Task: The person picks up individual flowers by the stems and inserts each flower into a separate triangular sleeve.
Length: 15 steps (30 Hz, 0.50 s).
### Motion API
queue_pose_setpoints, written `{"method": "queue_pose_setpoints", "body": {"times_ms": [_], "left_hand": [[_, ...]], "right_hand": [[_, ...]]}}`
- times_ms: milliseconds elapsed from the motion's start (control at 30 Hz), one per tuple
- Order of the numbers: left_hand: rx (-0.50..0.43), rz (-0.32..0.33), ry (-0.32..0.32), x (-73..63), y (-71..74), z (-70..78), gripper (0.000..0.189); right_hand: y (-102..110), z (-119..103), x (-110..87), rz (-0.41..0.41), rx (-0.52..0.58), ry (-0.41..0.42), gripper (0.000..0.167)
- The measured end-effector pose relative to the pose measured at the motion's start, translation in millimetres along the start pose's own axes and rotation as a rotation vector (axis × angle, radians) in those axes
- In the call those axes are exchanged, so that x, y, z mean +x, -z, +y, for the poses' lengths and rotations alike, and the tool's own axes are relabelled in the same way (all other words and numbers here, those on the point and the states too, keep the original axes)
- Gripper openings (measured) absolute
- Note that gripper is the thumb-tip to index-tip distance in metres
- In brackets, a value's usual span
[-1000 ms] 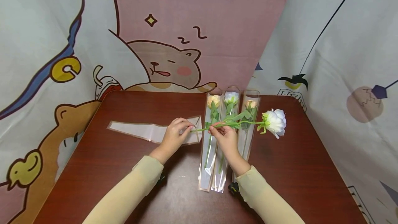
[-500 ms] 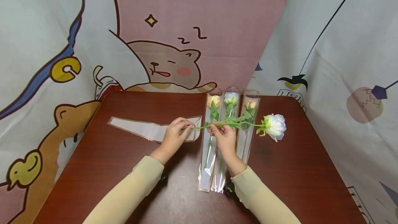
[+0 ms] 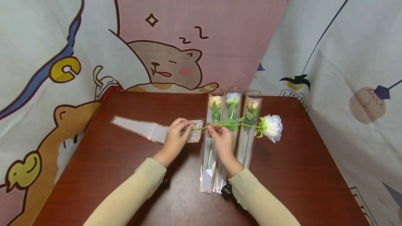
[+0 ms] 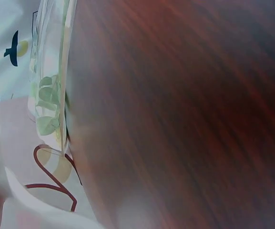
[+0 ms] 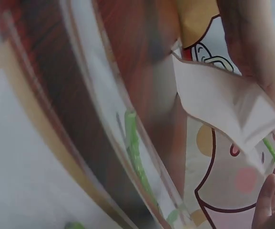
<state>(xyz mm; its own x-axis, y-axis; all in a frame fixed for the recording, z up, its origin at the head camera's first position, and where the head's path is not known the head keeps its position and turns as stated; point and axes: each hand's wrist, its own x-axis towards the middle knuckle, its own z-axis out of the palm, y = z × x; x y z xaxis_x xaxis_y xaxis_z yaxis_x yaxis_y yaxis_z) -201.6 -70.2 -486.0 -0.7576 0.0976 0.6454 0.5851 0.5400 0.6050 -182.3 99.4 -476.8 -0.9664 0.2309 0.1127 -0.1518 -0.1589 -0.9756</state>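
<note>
My left hand pinches the mouth of a flat, tapering flower sleeve, white with a brownish border. In the right wrist view this sleeve hangs raised at its mouth. With thumb and fingers, my right hand pinches the green stem of an artificial white flower, whose bloom points right. The stem's cut end reaches the sleeve's mouth beside my left fingertips; a green bit of stem shows there in the right wrist view. The left wrist view misses the left hand's grip.
Three sleeved flowers lie side by side under the right hand: a yellow one, a white one and a peach one. They rest on a dark red-brown wooden table. A cartoon-printed cloth hangs behind the table.
My right hand has shifted left with the white flower, sliding its stem end farther toward the sleeve. The bloom dipped, then moved left. My left hand stays nearly in place at the sleeve's mouth.
</note>
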Motion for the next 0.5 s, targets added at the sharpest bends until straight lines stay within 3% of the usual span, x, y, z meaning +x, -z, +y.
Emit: {"method": "queue_pose_setpoints", "body": {"times_ms": [167,500], "left_hand": [[0.027,0.022,-0.026,0.6,1.4,-1.5,0.009],[-0.035,0.050,0.027,2.8,-1.8,1.8,0.010]], "right_hand": [[2.6,-1.4,2.3,0.077,0.100,-0.069,0.016],[0.0,-0.7,-0.7,0.044,0.035,-0.020,0.017]]}}
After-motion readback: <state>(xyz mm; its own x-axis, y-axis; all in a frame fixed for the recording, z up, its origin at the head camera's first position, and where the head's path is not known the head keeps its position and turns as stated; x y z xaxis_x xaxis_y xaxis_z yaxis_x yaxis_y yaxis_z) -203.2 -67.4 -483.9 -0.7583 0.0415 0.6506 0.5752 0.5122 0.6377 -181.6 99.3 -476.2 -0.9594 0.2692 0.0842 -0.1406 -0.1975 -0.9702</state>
